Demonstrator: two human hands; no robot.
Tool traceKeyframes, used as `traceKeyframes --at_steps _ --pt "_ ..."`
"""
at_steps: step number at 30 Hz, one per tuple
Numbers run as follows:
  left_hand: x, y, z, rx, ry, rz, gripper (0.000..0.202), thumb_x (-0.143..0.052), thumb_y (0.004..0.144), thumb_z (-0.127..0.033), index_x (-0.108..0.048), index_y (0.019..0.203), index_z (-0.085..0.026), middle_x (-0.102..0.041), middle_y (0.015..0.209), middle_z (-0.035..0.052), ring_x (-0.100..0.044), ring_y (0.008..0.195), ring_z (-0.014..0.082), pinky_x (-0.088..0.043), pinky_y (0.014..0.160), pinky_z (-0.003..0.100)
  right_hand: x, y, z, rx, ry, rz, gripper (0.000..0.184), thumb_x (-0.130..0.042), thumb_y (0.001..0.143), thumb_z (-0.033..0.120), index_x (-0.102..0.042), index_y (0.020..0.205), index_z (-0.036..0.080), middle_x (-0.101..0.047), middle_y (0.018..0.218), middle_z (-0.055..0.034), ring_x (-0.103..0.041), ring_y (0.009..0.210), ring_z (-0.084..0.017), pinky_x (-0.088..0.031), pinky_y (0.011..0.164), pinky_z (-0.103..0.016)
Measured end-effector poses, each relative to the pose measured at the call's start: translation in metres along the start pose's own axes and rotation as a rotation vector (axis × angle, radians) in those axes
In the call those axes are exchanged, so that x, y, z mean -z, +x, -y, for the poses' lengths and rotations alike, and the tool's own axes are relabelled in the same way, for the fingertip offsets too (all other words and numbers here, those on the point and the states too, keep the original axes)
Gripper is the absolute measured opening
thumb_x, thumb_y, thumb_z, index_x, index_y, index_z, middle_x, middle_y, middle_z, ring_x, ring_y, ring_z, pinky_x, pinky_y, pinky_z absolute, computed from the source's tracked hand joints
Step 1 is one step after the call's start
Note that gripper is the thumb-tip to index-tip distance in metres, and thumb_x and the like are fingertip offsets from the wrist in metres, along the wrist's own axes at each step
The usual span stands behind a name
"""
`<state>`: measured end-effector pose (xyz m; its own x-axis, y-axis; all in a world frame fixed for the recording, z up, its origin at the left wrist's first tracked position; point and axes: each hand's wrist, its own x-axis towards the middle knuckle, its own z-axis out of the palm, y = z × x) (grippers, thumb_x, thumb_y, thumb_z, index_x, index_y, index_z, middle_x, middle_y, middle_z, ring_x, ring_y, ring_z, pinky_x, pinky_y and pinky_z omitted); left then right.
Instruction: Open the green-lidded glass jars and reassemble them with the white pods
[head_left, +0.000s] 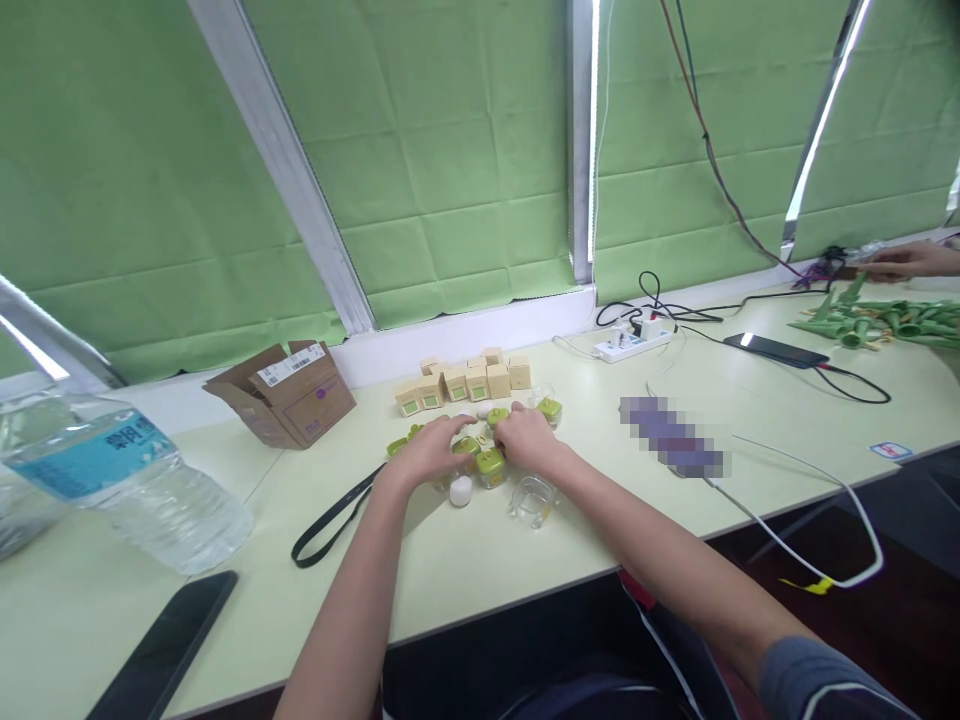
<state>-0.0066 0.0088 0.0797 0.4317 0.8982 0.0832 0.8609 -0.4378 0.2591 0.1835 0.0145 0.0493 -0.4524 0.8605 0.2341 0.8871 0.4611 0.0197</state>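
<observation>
My left hand is over the middle of the table, thumb and fingers apart in a curve beside a small clear container with a green lid. The fingers of my right hand are bent down and together among the containers; what they hold, if anything, is hidden. Close to both hands are another green-lidded container, one more with a green lid, a white round piece and a clear plastic container. Green pieces lie partly behind my left hand.
Several small tan boxes stand behind my hands. An open cardboard box, a water bottle, a black strap and a phone are leftward. Rightward are a power strip, cables and another person's hand.
</observation>
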Motion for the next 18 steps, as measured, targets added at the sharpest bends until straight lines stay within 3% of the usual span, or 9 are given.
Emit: traceKeyframes --at_steps 3,7,13,18 --pt "0.007 -0.005 -0.003 -0.014 -0.12 -0.124 0.042 -0.051 0.085 -0.037 -0.06 0.126 -0.026 -0.066 0.118 0.007 -0.063 0.1 0.0226 -0.05 0.087 0.035 -0.001 0.0 -0.001 0.008 0.015 -0.015 0.022 -0.055 0.081 0.012 -0.076 0.086 0.017 -0.073 0.082 -0.014 -0.06 0.095 -0.03 -0.047 0.067 -0.031" --pt "0.012 -0.009 -0.002 0.032 -0.168 -0.27 0.032 -0.047 0.088 -0.036 -0.067 0.11 -0.025 -0.07 0.107 0.0053 -0.065 0.094 0.0213 -0.052 0.084 0.035 -0.005 0.001 -0.005 0.008 0.099 -0.054 0.019 -0.059 0.08 0.016 -0.077 0.082 0.02 -0.072 0.079 -0.0115 -0.06 0.094 -0.028 -0.044 0.065 -0.029" --pt "0.006 -0.008 0.026 0.17 -0.15 -0.443 0.029 -0.045 0.087 -0.032 -0.069 0.101 -0.024 -0.072 0.106 0.0037 -0.065 0.089 0.0204 -0.051 0.088 0.036 -0.007 0.007 -0.017 -0.086 0.383 -0.251 0.022 -0.057 0.088 0.026 -0.076 0.1 0.028 -0.075 0.09 -0.0037 -0.058 0.097 -0.024 -0.045 0.07 -0.028" --pt "0.001 -0.006 0.051 0.245 -0.099 -0.415 0.03 -0.045 0.085 -0.028 -0.07 0.1 -0.022 -0.072 0.107 0.0058 -0.066 0.087 0.0214 -0.05 0.09 0.038 -0.01 0.008 -0.025 -0.093 0.585 -0.454 0.027 -0.051 0.093 0.024 -0.071 0.111 0.023 -0.071 0.103 -0.0044 -0.061 0.093 -0.018 -0.048 0.085 -0.03"
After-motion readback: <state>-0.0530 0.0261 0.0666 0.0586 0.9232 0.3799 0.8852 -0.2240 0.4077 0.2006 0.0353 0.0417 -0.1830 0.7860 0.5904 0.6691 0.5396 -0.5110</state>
